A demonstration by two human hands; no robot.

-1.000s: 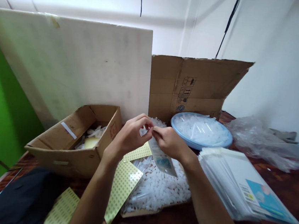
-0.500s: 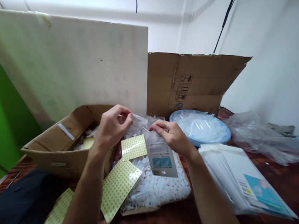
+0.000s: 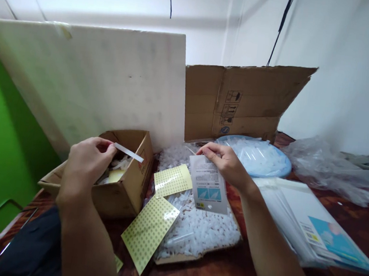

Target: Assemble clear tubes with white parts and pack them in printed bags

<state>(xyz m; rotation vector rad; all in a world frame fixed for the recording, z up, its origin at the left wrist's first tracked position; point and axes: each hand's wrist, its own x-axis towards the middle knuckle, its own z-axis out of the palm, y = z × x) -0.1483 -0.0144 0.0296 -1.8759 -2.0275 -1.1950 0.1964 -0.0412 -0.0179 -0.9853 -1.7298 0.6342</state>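
My left hand (image 3: 89,163) pinches one end of a thin white strip (image 3: 129,152), held over the open cardboard box (image 3: 118,203). Its other end points right, past the box's rim. In my right hand (image 3: 218,157), a printed flat packet (image 3: 208,186) hangs from its top edge, showing dark text and two blue pictures. Below the packet lies a cardboard tray (image 3: 187,261) full of small white translucent pieces (image 3: 208,228). Two yellow sticker sheets (image 3: 150,231) with rows of small dots overlap the tray's left side.
A blue basin (image 3: 285,164) holding clear plastic pieces stands behind my right hand. To the right lie a stack of printed packets (image 3: 307,221) and a crumpled clear plastic bag (image 3: 329,170). A white board (image 3: 87,84) and a cardboard panel (image 3: 247,100) stand along the back.
My left hand has moved left, away from the packet, carrying the white strip over the box. My right hand still holds the packet, slightly further right.
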